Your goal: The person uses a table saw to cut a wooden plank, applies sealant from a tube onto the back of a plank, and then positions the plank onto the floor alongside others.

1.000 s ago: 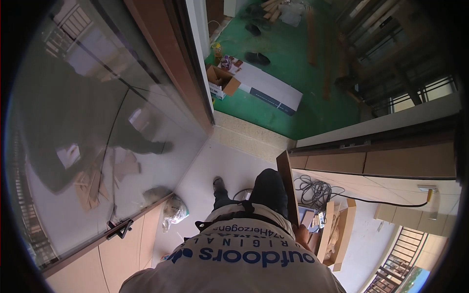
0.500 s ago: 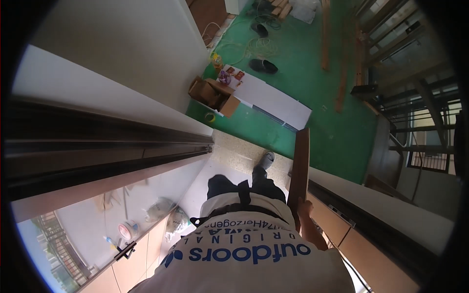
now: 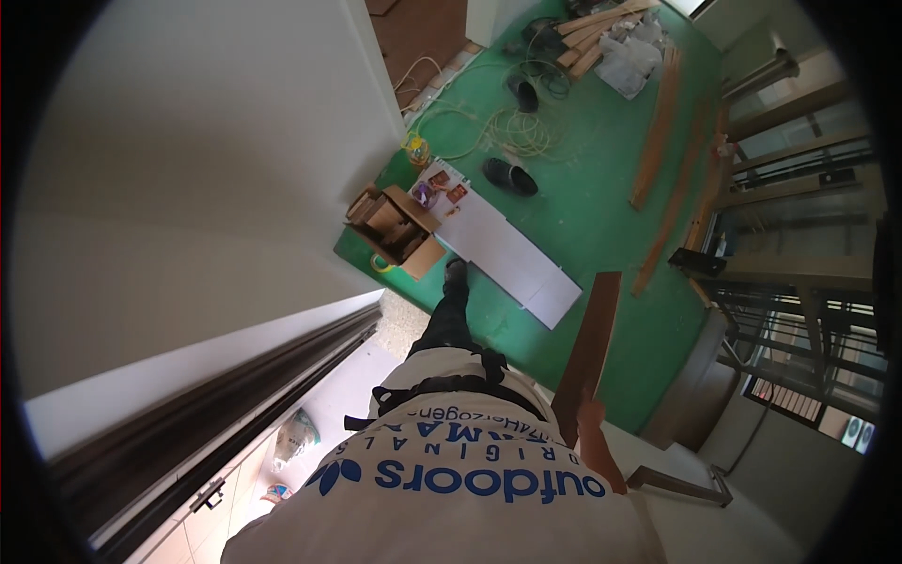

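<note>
My right hand [image 3: 590, 416] is closed around a long brown wooden plank [image 3: 589, 343] at my right side. The plank's far end points forward over the green floor, and its near end is hidden beside my body. My left hand is out of view. One of my feet [image 3: 456, 273] is set forward on the green floor, next to an open cardboard box [image 3: 395, 226].
A long white board [image 3: 512, 254] lies ahead, small packets on its far end. Beyond are black shoes [image 3: 510, 176], a coiled hose or cable [image 3: 521, 134] and stacked wood strips [image 3: 592, 42]. A grey-white wall [image 3: 207, 169] rises left; a metal handle [image 3: 681, 484] juts out at right.
I have stepped forward through the sliding-door track onto the green floor, carrying the plank along in my right hand. The box and white board now lie closer to me.
</note>
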`<control>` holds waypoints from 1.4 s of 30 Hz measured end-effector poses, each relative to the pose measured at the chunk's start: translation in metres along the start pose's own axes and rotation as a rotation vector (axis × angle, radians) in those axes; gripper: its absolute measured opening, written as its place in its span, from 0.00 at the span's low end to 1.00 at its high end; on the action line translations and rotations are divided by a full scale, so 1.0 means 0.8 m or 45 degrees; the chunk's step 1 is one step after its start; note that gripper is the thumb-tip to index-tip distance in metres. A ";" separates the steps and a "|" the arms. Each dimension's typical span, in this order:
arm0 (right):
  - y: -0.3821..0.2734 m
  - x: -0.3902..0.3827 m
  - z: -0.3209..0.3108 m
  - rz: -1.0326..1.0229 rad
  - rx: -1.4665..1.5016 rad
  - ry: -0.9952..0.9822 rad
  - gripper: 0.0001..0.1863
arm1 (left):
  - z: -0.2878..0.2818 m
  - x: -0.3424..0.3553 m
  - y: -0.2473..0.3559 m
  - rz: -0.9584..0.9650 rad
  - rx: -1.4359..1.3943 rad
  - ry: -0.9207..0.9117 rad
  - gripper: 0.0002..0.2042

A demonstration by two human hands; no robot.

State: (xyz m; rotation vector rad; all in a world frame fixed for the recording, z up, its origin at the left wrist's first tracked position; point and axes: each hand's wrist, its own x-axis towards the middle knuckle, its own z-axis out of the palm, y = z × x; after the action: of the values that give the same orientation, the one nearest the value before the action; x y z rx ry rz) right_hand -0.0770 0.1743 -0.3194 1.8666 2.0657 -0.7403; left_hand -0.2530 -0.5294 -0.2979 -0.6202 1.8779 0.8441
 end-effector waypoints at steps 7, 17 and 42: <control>-0.114 0.012 -0.036 -0.013 -0.156 0.281 0.31 | 0.058 0.162 0.278 0.096 -0.095 -0.274 0.09; -0.327 0.181 -0.146 -0.077 -0.422 -0.037 0.35 | 0.140 0.273 0.561 0.170 -0.092 -0.533 0.08; -1.126 0.840 -0.302 -1.285 -1.098 -0.235 0.33 | 0.384 0.297 1.095 0.044 -0.582 0.196 0.23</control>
State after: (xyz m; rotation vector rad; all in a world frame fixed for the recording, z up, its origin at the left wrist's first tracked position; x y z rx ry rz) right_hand -1.0198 0.8310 -0.2856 0.2580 2.5173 -0.0831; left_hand -0.8110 0.2474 -0.3547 -0.9559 1.8439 1.2961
